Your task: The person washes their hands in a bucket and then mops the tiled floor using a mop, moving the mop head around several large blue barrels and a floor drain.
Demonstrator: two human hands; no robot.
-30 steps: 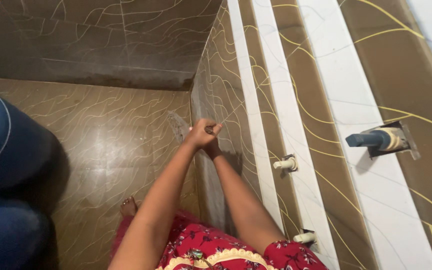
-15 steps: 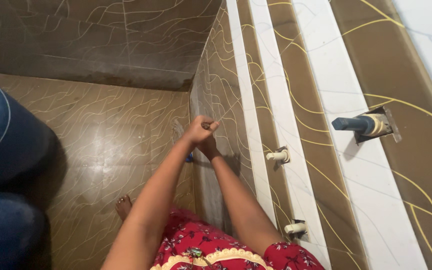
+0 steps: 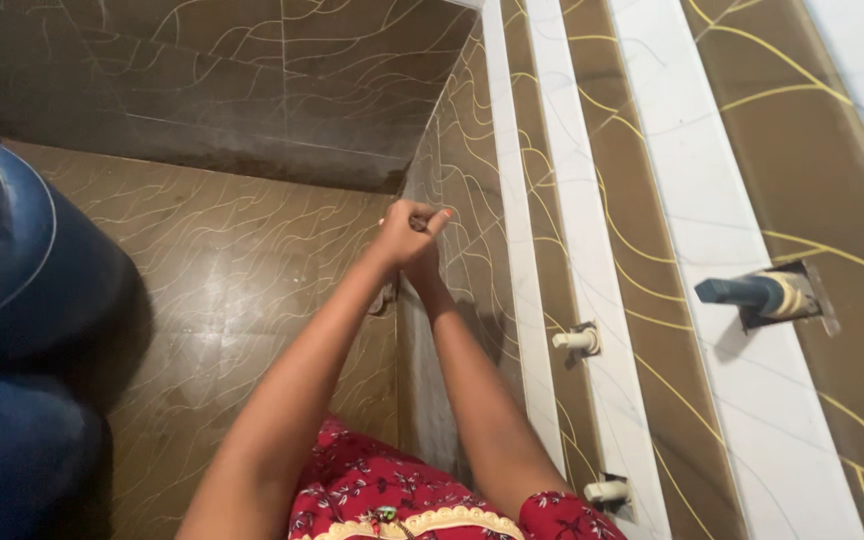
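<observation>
My left hand (image 3: 404, 232) is closed around a dark tool handle (image 3: 418, 224), held against the brown tiled wall (image 3: 462, 200) near its corner. My right hand (image 3: 425, 268) sits just under the left one, largely hidden by it, and grips the same handle lower down. A small grey bit of the tool's lower end (image 3: 384, 298) shows beneath my left wrist, over the floor. Both forearms reach forward from my red flowered clothing (image 3: 392, 500).
A big blue barrel (image 3: 22, 270) stands at the left on the brown patterned floor (image 3: 232, 270). From the white wall strips at the right stick out two white pipe stubs (image 3: 577, 340) (image 3: 607, 490) and a blue-tipped pipe (image 3: 752, 293).
My clasped hands have moved a little up and farther along the wall. The tool's flat grey end, plainly seen a second ago, is now mostly hidden behind my left arm.
</observation>
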